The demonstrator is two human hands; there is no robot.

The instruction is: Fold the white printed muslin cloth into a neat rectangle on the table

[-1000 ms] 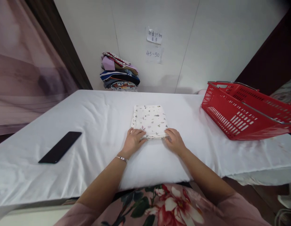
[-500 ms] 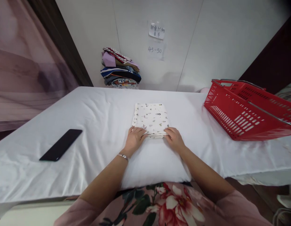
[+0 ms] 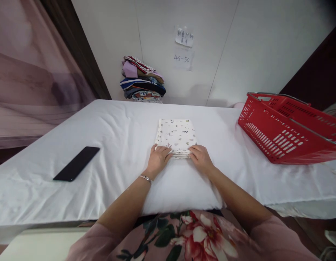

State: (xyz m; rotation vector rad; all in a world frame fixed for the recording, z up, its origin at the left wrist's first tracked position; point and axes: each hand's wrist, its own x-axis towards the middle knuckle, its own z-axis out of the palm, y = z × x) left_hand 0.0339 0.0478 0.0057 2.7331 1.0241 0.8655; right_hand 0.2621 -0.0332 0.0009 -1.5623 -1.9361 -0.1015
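A white cloth (image 3: pixel 177 134) with small printed motifs lies folded into a neat rectangle on the white-covered table (image 3: pixel 121 156). At its near left corner, my left hand (image 3: pixel 158 159) pinches the folded edge, fingers on top and thumb at the front. My right hand (image 3: pixel 202 158) grips the near right corner the same way. Between the two hands several layers of the near edge show. Both thumbs are partly hidden by the fingers and cloth.
A black phone-like slab (image 3: pixel 77 164) lies on the left of the table. A red plastic basket (image 3: pixel 282 134) with metal handles stands at the right. Behind the table's far edge is a stack of folded fabrics (image 3: pixel 143 81). Paper notes (image 3: pixel 183 59) hang on the wall.
Both hands stay at the cloth's near corners; its near edge layers look slightly lifted and more spread than a second ago. The whole view has shifted a little.
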